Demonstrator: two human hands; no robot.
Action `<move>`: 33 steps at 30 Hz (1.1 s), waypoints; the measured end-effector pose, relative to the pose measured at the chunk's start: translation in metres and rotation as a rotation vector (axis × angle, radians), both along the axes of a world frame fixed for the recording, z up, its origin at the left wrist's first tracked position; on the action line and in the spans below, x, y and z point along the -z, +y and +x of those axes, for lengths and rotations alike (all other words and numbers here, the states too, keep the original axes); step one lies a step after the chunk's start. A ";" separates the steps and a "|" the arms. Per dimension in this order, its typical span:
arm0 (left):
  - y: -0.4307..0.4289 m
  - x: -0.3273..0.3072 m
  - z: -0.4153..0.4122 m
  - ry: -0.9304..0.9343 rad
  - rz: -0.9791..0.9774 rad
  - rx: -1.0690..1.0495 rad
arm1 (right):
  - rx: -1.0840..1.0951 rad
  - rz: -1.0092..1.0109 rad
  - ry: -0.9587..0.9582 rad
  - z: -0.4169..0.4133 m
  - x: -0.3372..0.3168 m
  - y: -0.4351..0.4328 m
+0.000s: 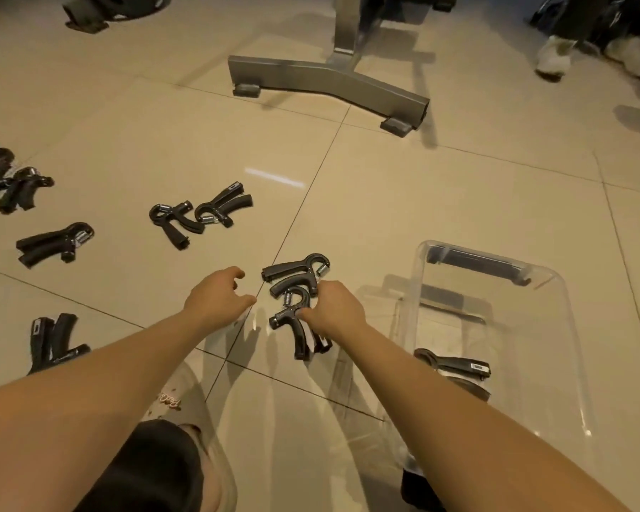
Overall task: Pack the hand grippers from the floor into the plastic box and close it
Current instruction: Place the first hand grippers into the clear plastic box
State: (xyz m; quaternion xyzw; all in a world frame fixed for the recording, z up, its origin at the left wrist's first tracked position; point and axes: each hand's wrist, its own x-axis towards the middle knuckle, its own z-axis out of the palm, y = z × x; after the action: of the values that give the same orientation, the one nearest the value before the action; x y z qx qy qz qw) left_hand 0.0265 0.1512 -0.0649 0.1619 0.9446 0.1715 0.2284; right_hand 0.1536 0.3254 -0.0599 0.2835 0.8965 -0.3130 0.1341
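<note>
My right hand (331, 308) grips one hand gripper (298, 336), my left hand (218, 295) hangs loose and empty, so next I should lift it into the plastic box (564, 312).

black hand grippers (295, 274), clear plastic box (547, 290), beige floor (422, 201)

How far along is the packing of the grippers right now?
Early. Done: at least one black spring hand gripper lies in the clear plastic box. In hand: the right hand grips a second black gripper on the beige tiled floor; the left hand hovers empty. Left: the gripper beside it, a pair farther left, more beyond, and the box is open.
</note>
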 end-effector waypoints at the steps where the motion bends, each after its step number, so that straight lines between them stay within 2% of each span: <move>1: 0.004 0.004 -0.007 0.003 -0.006 0.023 | 0.008 -0.004 -0.040 -0.002 0.013 -0.006; 8: 0.033 0.044 -0.010 0.003 0.134 0.021 | -0.063 0.189 -0.145 0.000 0.071 -0.031; 13: 0.047 0.059 -0.027 0.091 0.080 0.202 | -0.104 0.245 -0.191 -0.002 0.072 -0.021; 20: 0.090 0.075 -0.046 0.063 -0.067 0.353 | -0.122 0.360 -0.352 0.006 0.072 0.009; 27: 0.098 0.089 -0.048 0.125 -0.154 0.377 | -0.133 0.326 -0.318 0.002 0.069 0.012; 33: 0.083 0.052 -0.051 0.054 0.030 0.217 | -0.177 0.314 -0.212 0.003 0.044 0.013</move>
State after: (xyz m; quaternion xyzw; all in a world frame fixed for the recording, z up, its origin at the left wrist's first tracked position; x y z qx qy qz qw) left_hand -0.0241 0.2341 -0.1169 0.2710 0.9247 0.1555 0.2176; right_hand 0.1568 0.3381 -0.1036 0.2524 0.9366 -0.1247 0.2088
